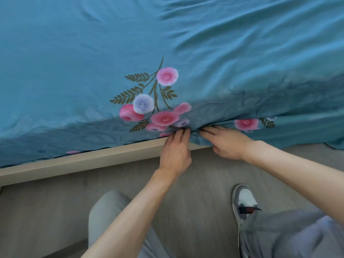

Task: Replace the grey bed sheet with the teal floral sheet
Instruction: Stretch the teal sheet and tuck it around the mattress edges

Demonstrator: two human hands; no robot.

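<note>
Along the near bed edge, the teal floral sheet point(93, 62) already covers the mattress, no grey sheet visible; left hand point(175, 149) and right hand point(226, 144) pinch its hem, tucking unfinished rightward

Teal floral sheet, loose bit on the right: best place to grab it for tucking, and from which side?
Grip the hanging hem of the teal floral cotton sheet, right of the right hand. Come from below, on the floor side: there the edge droops free past the beige wooden bed frame, while left of the left hand it lies tucked.
</note>
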